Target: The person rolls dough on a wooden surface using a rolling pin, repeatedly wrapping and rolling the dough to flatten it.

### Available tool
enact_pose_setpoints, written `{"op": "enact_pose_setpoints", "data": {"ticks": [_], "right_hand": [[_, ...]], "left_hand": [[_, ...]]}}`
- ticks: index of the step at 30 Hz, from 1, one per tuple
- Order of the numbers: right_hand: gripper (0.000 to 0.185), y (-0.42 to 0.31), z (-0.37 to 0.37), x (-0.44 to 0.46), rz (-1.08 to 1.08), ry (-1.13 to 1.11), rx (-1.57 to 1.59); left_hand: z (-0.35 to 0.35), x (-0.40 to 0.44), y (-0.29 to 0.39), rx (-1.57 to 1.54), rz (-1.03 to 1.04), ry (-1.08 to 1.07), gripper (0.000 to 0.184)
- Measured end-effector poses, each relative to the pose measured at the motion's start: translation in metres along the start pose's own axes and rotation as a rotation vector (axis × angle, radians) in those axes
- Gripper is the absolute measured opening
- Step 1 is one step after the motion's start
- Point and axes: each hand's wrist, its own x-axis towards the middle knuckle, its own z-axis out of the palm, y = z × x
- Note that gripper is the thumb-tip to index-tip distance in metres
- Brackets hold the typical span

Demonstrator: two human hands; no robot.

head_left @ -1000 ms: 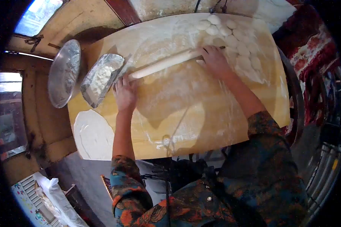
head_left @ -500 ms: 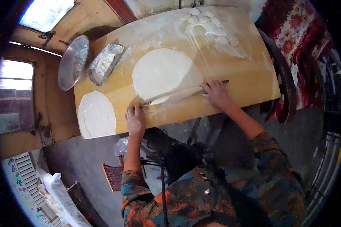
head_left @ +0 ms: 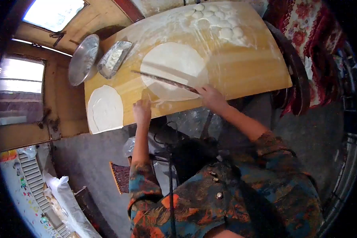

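Note:
A thin rolling pin [head_left: 164,80] slants over a wide round dough sheet [head_left: 170,59], its right end gripped in my right hand [head_left: 212,97]. The pin's far left end points free past the sheet, and it casts a shadow on the dough. My left hand [head_left: 142,112] is by the sheet's lower left edge, close to the front of the floured board [head_left: 246,71]. Its fingers are curled; whether they pinch anything is hidden. Left of that hand lies a second, smaller flat dough sheet [head_left: 104,109], reaching the board's front edge.
Several small dough balls [head_left: 214,20] sit in flour at the back right. A metal bowl [head_left: 83,59] leans at the left beside a flour-filled bag or tray [head_left: 114,59]. A red patterned cloth [head_left: 305,43] hangs at the right.
The dough that was wrapped along the pin now lies flat on the board. My left hand has let go of the pin, which my right hand holds at one end, angled over the sheet.

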Motion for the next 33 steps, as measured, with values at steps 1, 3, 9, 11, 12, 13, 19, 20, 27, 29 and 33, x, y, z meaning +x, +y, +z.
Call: {"op": "enact_pose_setpoints", "data": {"ticks": [1,3,9,11,12,13,19,20,27,29,33], "right_hand": [[0.028,-0.011,0.011,0.006,-0.037,0.064,0.005],[0.029,-0.025,0.033,0.017,-0.109,0.199,0.013],[0.036,-0.023,0.049,0.017,-0.096,-0.071,0.01],[0.038,-0.024,0.042,0.005,-0.127,-0.095,0.05],[0.039,-0.022,0.037,0.002,-0.151,-0.101,0.065],[0.039,-0.021,0.031,-0.002,-0.138,-0.091,0.129],[0.041,0.009,0.036,0.001,-0.24,0.133,-0.032],[0.041,0.01,0.04,0.001,-0.261,0.138,-0.058],[0.043,-0.024,0.04,-0.024,-0.405,-0.025,-0.052],[0.043,-0.02,0.053,-0.022,-0.36,0.061,0.032],[0.034,-0.016,0.043,-0.006,-0.293,0.211,0.043]], "left_hand": [[0.014,0.013,-0.001,0.016,-0.114,-0.029,0.032],[0.049,0.035,0.005,0.05,-0.335,-0.083,0.041],[0.036,0.036,0.042,-0.227,-0.454,-0.121,0.044],[0.039,0.027,0.036,-0.235,-0.423,-0.101,0.04],[0.038,0.021,0.036,-0.196,-0.404,-0.056,0.038],[0.036,0.015,0.037,-0.156,-0.388,-0.012,0.035],[0.027,0.002,0.048,-0.216,-0.409,0.083,0.024],[0.028,0.001,0.044,-0.202,-0.424,0.1,0.025],[0.029,-0.021,0.037,-0.007,-0.462,0.316,0.039],[0.032,-0.028,0.038,0.041,-0.444,0.336,0.042],[0.039,-0.032,0.044,0.02,-0.392,0.32,0.041]]}}
